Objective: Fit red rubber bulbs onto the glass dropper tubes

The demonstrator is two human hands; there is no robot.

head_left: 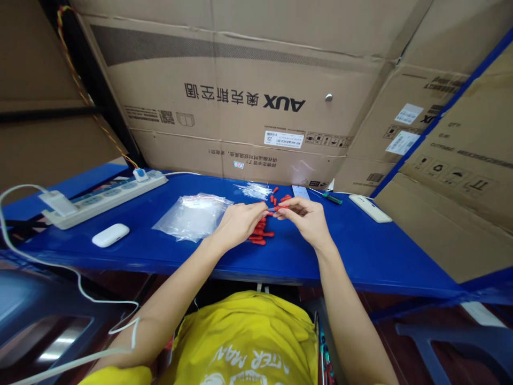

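Observation:
My left hand (242, 220) and my right hand (308, 216) meet above the middle of the blue table, fingers pinched close together. Between the fingertips of my right hand is a small red piece (280, 207). A thin, pale stick-like part seems to run from it to the pinched fingers of my left hand; its exact kind is too small to tell. Below the hands lies a pile of slim red pieces with rounded ends (260, 233), partly hidden by my left hand. A few more red pieces (274, 191) and a heap of thin white sticks (256, 191) lie behind them.
Clear plastic bags (192, 215) lie left of my hands. Further left are a white case (111, 235) and a power strip (108, 197) with a white cable. A green-handled screwdriver (332, 198) and a white phone-like object (369, 208) lie right. Cardboard (224, 69) walls the back.

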